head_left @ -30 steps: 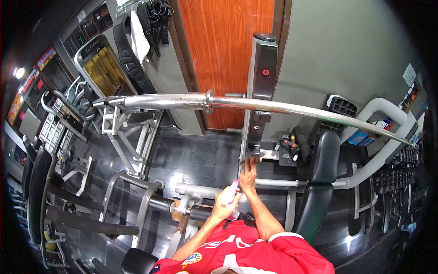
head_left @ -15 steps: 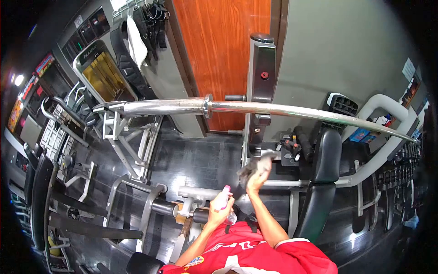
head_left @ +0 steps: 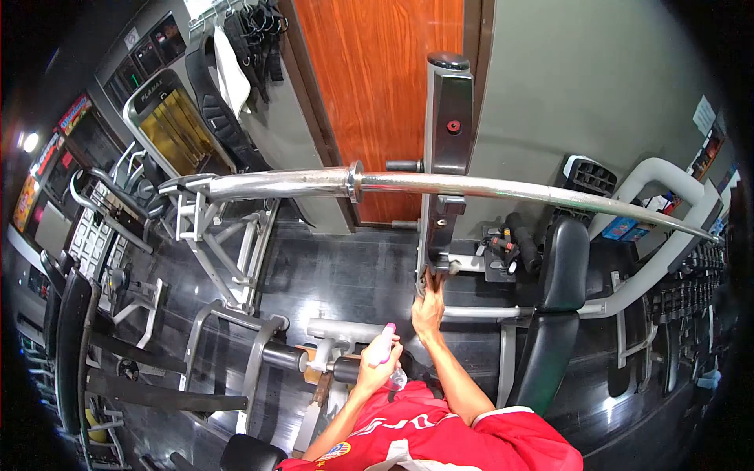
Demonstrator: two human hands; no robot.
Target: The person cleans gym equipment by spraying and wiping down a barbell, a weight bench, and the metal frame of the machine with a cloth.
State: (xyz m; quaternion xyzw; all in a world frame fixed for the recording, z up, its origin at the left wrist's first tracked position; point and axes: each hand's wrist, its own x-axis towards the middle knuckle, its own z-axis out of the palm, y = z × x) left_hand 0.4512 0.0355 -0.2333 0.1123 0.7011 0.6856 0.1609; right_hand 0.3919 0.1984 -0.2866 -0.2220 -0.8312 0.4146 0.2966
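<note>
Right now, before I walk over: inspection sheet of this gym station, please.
Surface: dark glossy floor, reflecting lights.
Job's things: spray bottle with a pink top; dark cloth pressed low on the rack upright.
Clutter: black grips heaped by the wall; white towel hanging at top left.
Hands: left hand closed around the spray bottle; right hand holds the cloth against the upright.
Cables: nothing seen.
Surroundings: barbell racked across the view, wooden door behind it, black bench pad at right, weight machines at left.
</note>
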